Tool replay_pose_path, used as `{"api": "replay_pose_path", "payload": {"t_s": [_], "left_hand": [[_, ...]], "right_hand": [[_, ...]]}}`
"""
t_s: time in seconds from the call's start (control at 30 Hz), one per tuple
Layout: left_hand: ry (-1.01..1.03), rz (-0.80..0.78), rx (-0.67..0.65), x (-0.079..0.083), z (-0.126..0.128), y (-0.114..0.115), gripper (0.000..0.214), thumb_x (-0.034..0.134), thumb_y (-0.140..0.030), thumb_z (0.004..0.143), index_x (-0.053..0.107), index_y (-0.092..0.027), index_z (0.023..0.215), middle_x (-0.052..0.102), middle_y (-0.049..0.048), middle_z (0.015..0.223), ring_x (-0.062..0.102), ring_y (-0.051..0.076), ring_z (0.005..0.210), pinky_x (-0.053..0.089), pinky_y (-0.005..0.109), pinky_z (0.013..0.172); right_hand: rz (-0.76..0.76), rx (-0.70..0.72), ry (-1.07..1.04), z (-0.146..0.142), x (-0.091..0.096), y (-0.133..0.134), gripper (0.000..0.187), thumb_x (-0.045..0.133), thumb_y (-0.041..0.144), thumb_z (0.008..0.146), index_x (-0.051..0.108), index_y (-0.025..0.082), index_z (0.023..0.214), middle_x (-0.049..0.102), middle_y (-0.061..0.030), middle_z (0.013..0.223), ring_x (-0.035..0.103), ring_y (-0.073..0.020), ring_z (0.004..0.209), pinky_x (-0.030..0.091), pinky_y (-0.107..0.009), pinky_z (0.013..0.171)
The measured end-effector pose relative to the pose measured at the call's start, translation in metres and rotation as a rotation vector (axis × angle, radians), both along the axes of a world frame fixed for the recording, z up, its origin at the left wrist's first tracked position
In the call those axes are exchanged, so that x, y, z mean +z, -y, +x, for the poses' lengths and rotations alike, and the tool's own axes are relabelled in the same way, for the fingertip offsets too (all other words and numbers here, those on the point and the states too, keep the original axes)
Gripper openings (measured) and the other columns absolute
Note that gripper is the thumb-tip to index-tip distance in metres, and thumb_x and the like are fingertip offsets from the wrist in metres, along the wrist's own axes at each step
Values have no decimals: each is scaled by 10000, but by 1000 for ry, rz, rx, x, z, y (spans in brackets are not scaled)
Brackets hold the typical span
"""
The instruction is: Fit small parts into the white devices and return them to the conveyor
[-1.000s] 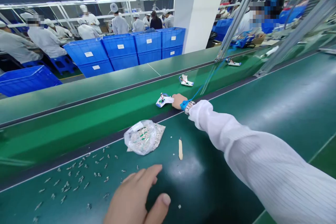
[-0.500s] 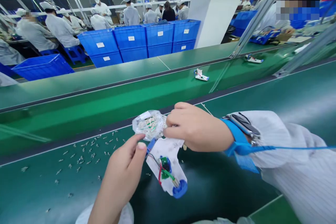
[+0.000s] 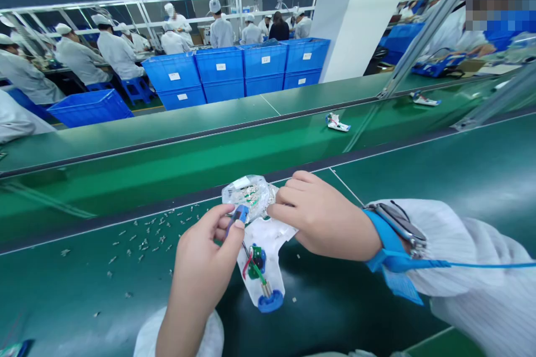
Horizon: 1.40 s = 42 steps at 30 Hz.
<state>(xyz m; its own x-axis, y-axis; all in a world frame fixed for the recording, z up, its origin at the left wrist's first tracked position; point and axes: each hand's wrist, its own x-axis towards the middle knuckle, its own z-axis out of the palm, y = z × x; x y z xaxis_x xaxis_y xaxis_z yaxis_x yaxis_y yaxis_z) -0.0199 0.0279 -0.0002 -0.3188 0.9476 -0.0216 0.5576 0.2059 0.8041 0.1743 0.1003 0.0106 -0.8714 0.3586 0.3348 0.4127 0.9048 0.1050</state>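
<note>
My left hand [image 3: 209, 254] is closed, pinching a small blue part [image 3: 238, 216] with a dark face between thumb and fingers. Below it lies a white plastic housing half [image 3: 274, 240] with a green circuit board [image 3: 257, 261], red and green wires, and a blue end cap [image 3: 271, 301]. Curled at the housing's upper right corner, my right hand [image 3: 322, 215] has its fingertips pressed together beside a clear plastic bag [image 3: 247, 192] of tiny metal parts. What those fingers hold is hidden. A blue strap circles the right wrist.
Many tiny metal pieces [image 3: 144, 242] are scattered on the green bench at left. Two more housing halves [image 3: 338, 122] lie on the green conveyor [image 3: 188, 159] beyond. Blue bins [image 3: 220, 70] and co-workers in white stand farther back. A metal post [image 3: 427, 33] rises at right.
My left hand has gone from resting its fingertips by the blue part to pinching it, raised off the housing. The housing has turned slightly. The whole view has shifted a little.
</note>
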Motion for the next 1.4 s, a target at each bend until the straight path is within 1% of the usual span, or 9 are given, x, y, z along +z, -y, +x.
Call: {"api": "replay_pose_path", "payload": {"t_s": [0.13, 0.33, 0.4, 0.47, 0.6, 0.77, 0.93, 1.23, 1.4], "left_hand": [[366, 100, 44, 0, -1, 4, 358, 644, -448, 756, 673, -211, 1023, 676, 20, 767, 623, 179, 687, 479, 252, 578], [815, 200, 46, 2, 3, 7, 294, 723, -391, 739, 711, -200, 961, 712, 38, 791, 630, 132, 640, 518, 206, 581], [860, 232, 48, 4, 7, 7, 272, 729, -371, 739, 713, -192, 944, 705, 29, 756, 617, 112, 590, 511, 185, 539], [858, 238, 106, 5, 13, 8, 266, 723, -341, 749, 698, -189, 965, 695, 17, 734, 627, 114, 581, 514, 183, 515], [781, 273, 185, 6, 25, 11, 279, 735, -294, 738, 651, -201, 987, 688, -16, 732, 662, 126, 618, 550, 194, 556], [638, 268, 83, 2, 28, 13, 314, 713, -324, 756, 606, -222, 1032, 717, -3, 794, 686, 142, 657, 577, 217, 599], [394, 225, 81, 2, 24, 15, 390, 713, -311, 724, 613, -232, 1093, 725, 0, 829, 691, 136, 670, 554, 187, 575], [50, 153, 74, 0, 25, 12, 450, 685, -343, 672, 656, -249, 1111, 733, 24, 914, 705, 210, 761, 517, 221, 486], [187, 179, 76, 2, 29, 12, 385, 665, -333, 709, 651, -231, 1080, 730, 35, 925, 704, 203, 777, 509, 192, 464]], "right_hand": [[-467, -5, -100, -1, -8, -3, 171, 542, 107, 747, 643, 134, 882, 610, -73, 826, 522, -177, 750, 350, -299, 681], [-1304, 267, 41, -4, -24, -17, 349, 642, 197, 749, 659, 95, 1083, 687, -75, 1038, 640, -175, 932, 474, -226, 797], [-1292, 270, 72, -4, -29, -23, 485, 642, 201, 755, 590, 109, 1229, 620, -95, 1240, 576, -212, 1139, 427, -273, 964], [-1106, 71, -46, -4, -30, -27, 557, 616, 140, 742, 539, 134, 1294, 546, -115, 1340, 501, -242, 1239, 365, -364, 1052], [-885, -243, -499, -5, -12, -19, 290, 527, 120, 792, 672, 134, 1043, 676, -109, 1090, 620, -215, 1019, 463, -377, 923], [-1124, -103, -736, -25, 11, 5, 127, 597, 226, 776, 681, 149, 720, 685, -17, 716, 628, -127, 682, 487, -222, 643], [-1318, -126, -823, -40, 7, 9, 141, 619, 246, 734, 662, 133, 662, 632, 1, 609, 575, -105, 590, 458, -202, 559], [-1332, -166, -767, -34, 0, 9, 207, 582, 238, 738, 601, 133, 561, 508, 25, 523, 438, -75, 531, 352, -200, 492], [-1312, -95, -832, -35, -6, 3, 181, 572, 239, 731, 584, 136, 582, 512, 24, 535, 454, -82, 528, 372, -211, 506]]}}
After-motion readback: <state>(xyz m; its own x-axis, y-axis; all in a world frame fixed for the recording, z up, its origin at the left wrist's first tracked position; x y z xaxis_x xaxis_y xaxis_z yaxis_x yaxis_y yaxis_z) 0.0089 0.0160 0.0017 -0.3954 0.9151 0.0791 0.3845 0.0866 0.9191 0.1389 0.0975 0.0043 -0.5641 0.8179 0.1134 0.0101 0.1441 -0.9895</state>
